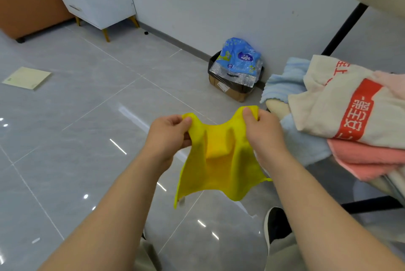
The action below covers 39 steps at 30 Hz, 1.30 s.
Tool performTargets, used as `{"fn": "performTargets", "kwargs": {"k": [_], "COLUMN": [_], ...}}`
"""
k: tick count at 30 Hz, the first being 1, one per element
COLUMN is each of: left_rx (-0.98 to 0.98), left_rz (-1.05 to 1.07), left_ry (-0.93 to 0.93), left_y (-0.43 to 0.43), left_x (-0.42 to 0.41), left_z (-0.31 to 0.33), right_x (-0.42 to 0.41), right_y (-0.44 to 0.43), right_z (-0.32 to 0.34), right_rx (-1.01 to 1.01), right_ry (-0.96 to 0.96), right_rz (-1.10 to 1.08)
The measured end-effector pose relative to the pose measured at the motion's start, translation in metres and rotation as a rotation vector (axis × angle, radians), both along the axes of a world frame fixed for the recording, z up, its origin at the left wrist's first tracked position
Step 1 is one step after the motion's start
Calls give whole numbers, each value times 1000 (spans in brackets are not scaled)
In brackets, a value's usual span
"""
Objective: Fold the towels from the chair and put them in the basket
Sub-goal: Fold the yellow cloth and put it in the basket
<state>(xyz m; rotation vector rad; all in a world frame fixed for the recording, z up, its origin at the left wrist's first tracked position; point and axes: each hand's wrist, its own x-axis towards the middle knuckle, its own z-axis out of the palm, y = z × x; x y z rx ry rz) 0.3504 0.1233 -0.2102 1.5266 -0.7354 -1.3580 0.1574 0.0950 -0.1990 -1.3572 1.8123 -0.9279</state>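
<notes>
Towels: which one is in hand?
The yellow towel, pinched at two corners by the left hand and right hand; blue towel, cream towel and pink towel lie on the chair.

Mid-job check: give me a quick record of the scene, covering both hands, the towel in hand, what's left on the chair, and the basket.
towel in hand: yellow towel, hanging unfolded in the air
left hand: pinches one upper corner of it
right hand: pinches the other upper corner
chair: cream towel with red print, light blue towel and pink towel heaped on it, unfolded
basket: not in view
by the wall: cardboard box holding a blue packet
</notes>
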Motion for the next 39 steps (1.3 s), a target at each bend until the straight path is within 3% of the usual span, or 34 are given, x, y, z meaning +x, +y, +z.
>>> {"fn": "performTargets", "kwargs": {"k": [4,11,18,27,33,39], "left_rx": [-64,-119,-186,-225,-225,-203], "left_rz": [-51,-79,-160,-255,-233,-156], "left_ry": [-94,-74,-77,-20,-82,-180], "left_y": [2,2,4,8,7,3], "left_x": [-18,-27,-26,-25,-24,-22], "left_z": [1,8,18,22,21,13], "right_x": [24,26,15,17,15,15], "right_y": [14,13,9,7,8,7], "right_z": [-4,-6,-3,-4,-4,-14], "right_rx": [-40,65,204,172,96,28], "right_ry": [96,-44,-418,-613,-456,-120], "right_rz": [268,441,458,209,302,359]}}
